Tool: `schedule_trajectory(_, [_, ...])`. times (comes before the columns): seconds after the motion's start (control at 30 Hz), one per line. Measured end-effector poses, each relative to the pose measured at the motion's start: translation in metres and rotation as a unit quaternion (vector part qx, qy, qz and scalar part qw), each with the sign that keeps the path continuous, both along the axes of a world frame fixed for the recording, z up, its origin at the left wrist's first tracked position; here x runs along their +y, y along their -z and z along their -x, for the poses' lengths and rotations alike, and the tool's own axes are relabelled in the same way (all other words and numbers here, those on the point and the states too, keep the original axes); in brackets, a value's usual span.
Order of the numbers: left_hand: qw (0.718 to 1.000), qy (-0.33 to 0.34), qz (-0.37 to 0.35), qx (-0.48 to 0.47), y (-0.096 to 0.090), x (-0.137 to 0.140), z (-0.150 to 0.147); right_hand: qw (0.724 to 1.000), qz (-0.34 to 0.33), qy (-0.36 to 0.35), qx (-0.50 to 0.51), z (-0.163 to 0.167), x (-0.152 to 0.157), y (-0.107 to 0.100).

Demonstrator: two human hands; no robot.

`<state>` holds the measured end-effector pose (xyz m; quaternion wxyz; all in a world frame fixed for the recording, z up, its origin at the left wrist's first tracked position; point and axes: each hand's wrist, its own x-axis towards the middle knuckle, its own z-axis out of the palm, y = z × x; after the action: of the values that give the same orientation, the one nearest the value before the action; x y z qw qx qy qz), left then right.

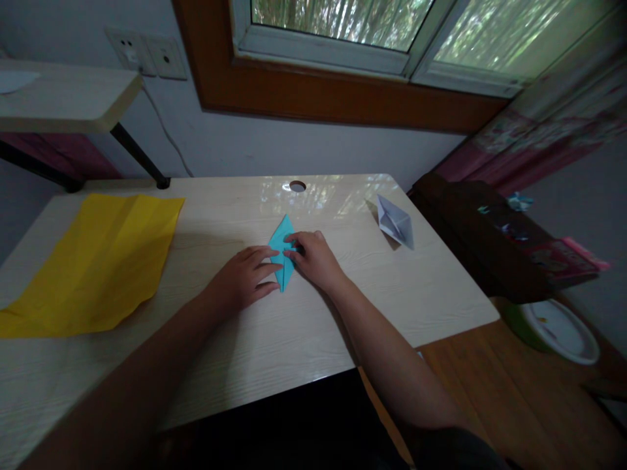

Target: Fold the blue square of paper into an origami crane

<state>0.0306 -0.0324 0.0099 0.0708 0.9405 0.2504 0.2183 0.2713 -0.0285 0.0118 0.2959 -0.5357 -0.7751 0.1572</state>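
Note:
A folded piece of turquoise paper (283, 228), shaped like a long diamond with a crease down its middle, lies flat on the table between my hands. My left hand (248, 274) rests at its left edge with fingers spread, their tips touching the paper. From the right, my right hand (313, 256) pinches the paper's right side between thumb and fingers. A folded white paper boat (394, 222) stands apart at the table's right side.
A large creased yellow sheet (108, 261) covers the table's left part. A round cable hole (298, 187) is near the back edge. A raised shelf (68, 98) stands at the back left. On the floor at right is a white-rimmed basin (561, 331), below a dark wooden cabinet (490, 241).

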Motion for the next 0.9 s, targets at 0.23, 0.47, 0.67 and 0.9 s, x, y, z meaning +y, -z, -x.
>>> schedule_trajectory(0.23, [0.998,0.043,0.01,-0.054,0.006,0.005,0.001,0.998,-0.014,0.03,-0.06,0.0,-0.002,-0.002])
schedule_trajectory(0.47, [0.997,0.074,0.017,-0.005,-0.003,-0.001,0.0,0.996,-0.014,0.044,-0.078,0.0,-0.003,0.0])
schedule_trajectory(0.67, [0.998,0.068,0.013,0.004,-0.004,-0.004,-0.002,0.993,-0.022,0.083,-0.08,-0.007,0.0,0.005])
schedule_trajectory(0.9, [0.997,0.071,0.01,0.016,-0.002,-0.004,-0.001,0.987,-0.032,0.124,-0.097,-0.012,0.001,0.006])
